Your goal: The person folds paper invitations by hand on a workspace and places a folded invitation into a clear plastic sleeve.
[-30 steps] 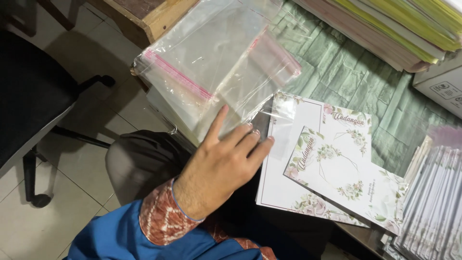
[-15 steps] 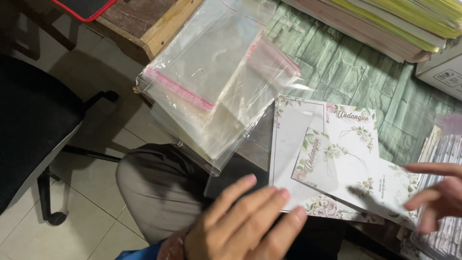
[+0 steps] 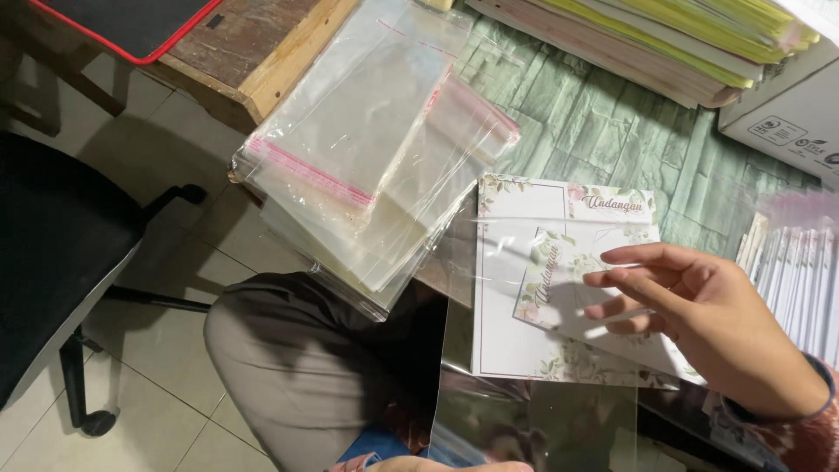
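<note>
Right hand [image 3: 708,336], fingers spread and gripping nothing, hovers over the floral cards [image 3: 559,288] on the green mat [image 3: 612,131] behind a clear sleeve [image 3: 533,385]; probably best to hold that sleeve's mouth wide before sliding a card in.

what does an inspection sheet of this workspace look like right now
surface: green patterned table cover, wooden edge at left
job's things: clear plastic sleeve over floral cards
clutter: stack of clear sleeves, paper pile, white box
hands: right hand open by the cards; left hand barely in view at the bottom edge
cables: nothing seen
surroundings: tiled floor, black chair
</note>
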